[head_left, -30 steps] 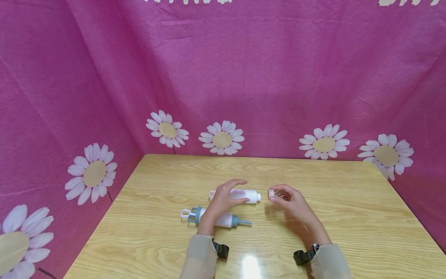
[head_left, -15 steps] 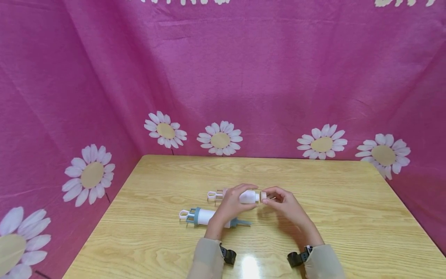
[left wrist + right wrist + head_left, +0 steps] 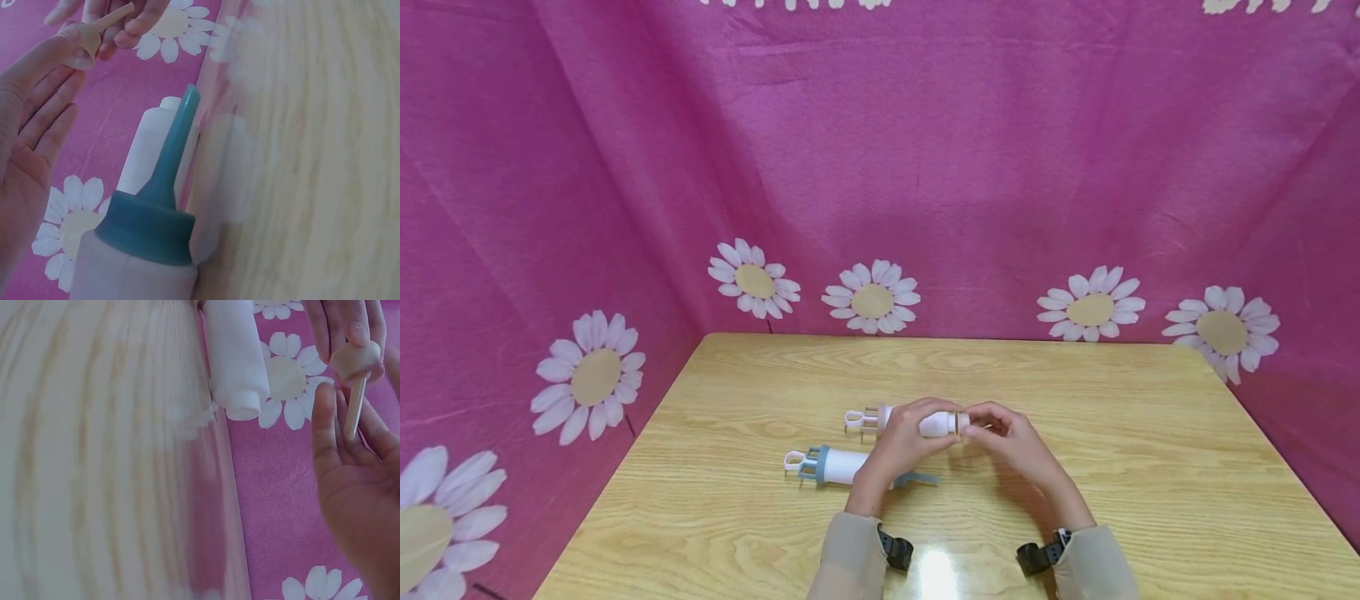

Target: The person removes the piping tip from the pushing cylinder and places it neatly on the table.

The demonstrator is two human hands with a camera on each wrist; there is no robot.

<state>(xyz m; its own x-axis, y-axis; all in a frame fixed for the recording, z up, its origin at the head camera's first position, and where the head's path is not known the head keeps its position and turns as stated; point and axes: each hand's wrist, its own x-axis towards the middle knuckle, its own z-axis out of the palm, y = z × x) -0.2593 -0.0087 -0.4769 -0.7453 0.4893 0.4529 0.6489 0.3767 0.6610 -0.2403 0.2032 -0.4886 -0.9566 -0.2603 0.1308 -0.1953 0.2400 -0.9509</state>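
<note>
Fingers of my left hand (image 3: 910,435) curl around the rim of a cream nozzle cap (image 3: 86,40), the thumb touching it. My right hand (image 3: 1017,442) holds the same cap, its narrow spout pointing towards the right palm in the right wrist view. Beneath and behind the hands lies a white plunger syringe (image 3: 236,359) with a beige collar and a ring handle, its mouth uncovered. Closer to the body, a second syringe (image 3: 842,467) with blue-green collar and pointed nozzle (image 3: 169,150) lies partly hidden by my left wrist.
A wood-grain table (image 3: 1150,458) carries both syringes. Pink cloth (image 3: 970,167) with daisy prints hangs along its back and sides. A black camera (image 3: 895,552) sits on the left wrist and another camera (image 3: 1036,557) on the right.
My right hand has brought the nozzle cap leftwards, while my left hand has moved right and narrowed its fingers until they meet the cap. Both syringes stay where they lie.
</note>
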